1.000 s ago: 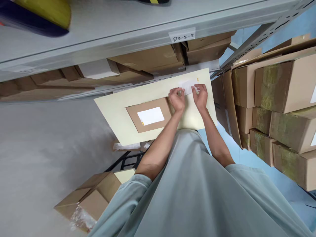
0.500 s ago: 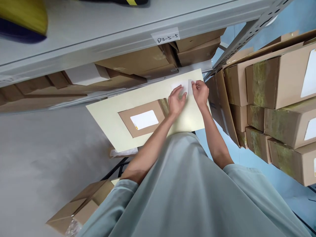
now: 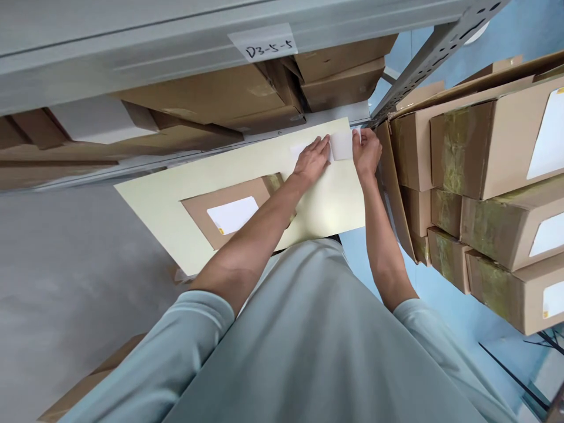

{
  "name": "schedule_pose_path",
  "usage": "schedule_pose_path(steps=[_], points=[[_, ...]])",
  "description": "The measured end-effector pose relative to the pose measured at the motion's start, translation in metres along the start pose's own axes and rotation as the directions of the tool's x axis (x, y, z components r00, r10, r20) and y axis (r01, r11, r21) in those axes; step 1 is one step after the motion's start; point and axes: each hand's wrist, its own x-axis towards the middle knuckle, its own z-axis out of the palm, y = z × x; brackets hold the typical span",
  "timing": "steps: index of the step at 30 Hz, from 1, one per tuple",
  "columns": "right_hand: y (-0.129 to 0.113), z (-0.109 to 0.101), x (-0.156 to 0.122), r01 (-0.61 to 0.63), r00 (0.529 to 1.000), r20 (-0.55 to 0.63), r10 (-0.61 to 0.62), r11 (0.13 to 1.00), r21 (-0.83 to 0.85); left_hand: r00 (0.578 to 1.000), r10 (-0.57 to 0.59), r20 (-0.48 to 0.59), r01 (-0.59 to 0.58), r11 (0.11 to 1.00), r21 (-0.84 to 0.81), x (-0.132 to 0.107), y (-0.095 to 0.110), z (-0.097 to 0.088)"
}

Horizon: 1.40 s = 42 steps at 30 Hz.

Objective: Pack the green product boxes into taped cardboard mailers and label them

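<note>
A large cream board (image 3: 150, 194) lies in front of me, and a cardboard box (image 3: 198, 217) with a white label (image 3: 232, 215) rests on it. My left hand (image 3: 312, 158) lies flat over the board's right half, its fingertips at the edge of white paper (image 3: 341, 146). Part of that paper is hidden under the hand. At the board's right edge, my right hand (image 3: 367, 154) pinches a small white slip of paper (image 3: 356, 134) between thumb and fingers. I cannot tell whether the slip is joined to the paper beside it.
A grey metal shelf (image 3: 176, 73) marked with a handwritten tag (image 3: 263, 42) runs across the top, with cardboard boxes (image 3: 211, 94) beneath it. Labelled, taped boxes (image 3: 489, 229) are stacked at the right. Another carton (image 3: 92, 382) shows at the lower left.
My right hand has moved right, away from the left, with the white slip. My left hand has flattened onto the paper. The camera view has shifted.
</note>
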Motion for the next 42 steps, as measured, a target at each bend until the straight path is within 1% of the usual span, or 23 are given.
schedule_pose_path(steps=[3,6,9,13,16,19,22,24,26,29,31,33,34,35,36,38,39,40,42], points=[[-0.004,0.001,0.002,-0.133,0.989,0.062,0.135,0.990,-0.038,0.998,-0.046,0.040,0.046,0.999,0.008,0.000,0.007,-0.003],[-0.005,0.002,0.001,-0.167,0.983,0.079,0.168,0.986,-0.024,0.994,-0.086,0.062,0.087,0.996,-0.011,0.001,0.012,-0.006],[-0.001,0.003,-0.004,-0.186,0.981,0.066,0.184,0.982,0.017,0.991,-0.106,0.080,0.109,0.994,-0.025,0.002,0.017,-0.008],[0.005,0.000,-0.014,-0.233,0.972,0.036,0.231,0.970,0.064,0.984,-0.125,0.127,0.119,0.991,0.052,0.004,0.019,-0.009],[0.006,-0.006,-0.024,-0.309,0.950,-0.034,0.311,0.949,0.063,0.983,-0.121,0.135,0.112,0.991,0.074,0.008,0.015,-0.004],[0.009,-0.012,-0.035,-0.355,0.926,-0.108,0.361,0.932,0.068,0.988,-0.120,0.102,0.119,0.993,0.008,0.012,0.007,0.004],[0.014,-0.017,-0.049,-0.374,0.909,-0.151,0.390,0.919,0.122,0.992,-0.112,0.062,0.117,0.990,-0.079,0.014,-0.001,0.013],[0.014,-0.022,-0.060,-0.366,0.896,-0.204,0.394,0.916,0.164,0.993,-0.113,0.040,0.117,0.986,-0.120,0.015,-0.005,0.018],[0.006,-0.029,-0.073,-0.316,0.901,-0.250,0.354,0.931,0.181,0.993,-0.121,0.011,0.121,0.978,-0.172,0.019,-0.006,0.020],[-0.021,-0.044,-0.093,-0.193,0.942,-0.242,0.234,0.964,0.182,0.990,-0.141,-0.022,0.130,0.957,-0.259,0.024,0.001,0.016],[-0.045,-0.053,-0.105,-0.126,0.962,-0.216,0.164,0.975,0.181,0.988,-0.148,-0.049,0.126,0.945,-0.302,0.021,0.013,0.008],[-0.070,-0.058,-0.116,-0.070,0.977,-0.186,0.105,0.980,0.186,0.978,-0.179,-0.107,0.120,0.903,-0.413,0.003,0.029,-0.004],[-0.082,-0.057,-0.121,-0.038,0.984,-0.164,0.069,0.982,0.187,0.967,-0.213,-0.137,0.116,0.854,-0.507,-0.012,0.038,-0.012],[-0.092,-0.055,-0.127,0.001,0.991,-0.134,0.025,0.983,0.185,0.954,-0.256,-0.154,0.109,0.779,-0.618,-0.033,0.047,-0.021],[-0.102,-0.052,-0.134,0.045,0.995,-0.094,-0.029,0.983,0.180,0.943,-0.296,-0.153,0.097,0.683,-0.724,-0.058,0.055,-0.031],[-0.121,-0.040,-0.152,0.148,0.988,0.017,-0.153,0.975,0.164,0.923,-0.373,-0.093,0.110,0.489,-0.865,-0.116,0.069,-0.052],[-0.130,-0.034,-0.164,0.205,0.971,0.090,-0.221,0.965,0.162,0.911,-0.407,-0.068,0.111,0.400,-0.910,-0.146,0.073,-0.061],[-0.138,-0.027,-0.178,0.263,0.942,0.168,-0.291,0.950,0.168,0.897,-0.438,-0.048,0.104,0.316,-0.943,-0.176,0.075,-0.070],[-0.152,-0.016,-0.208,0.372,0.852,0.306,-0.425,0.902,0.217,0.873,-0.488,-0.029,0.066,0.178,-0.982,-0.230,0.073,-0.084]])
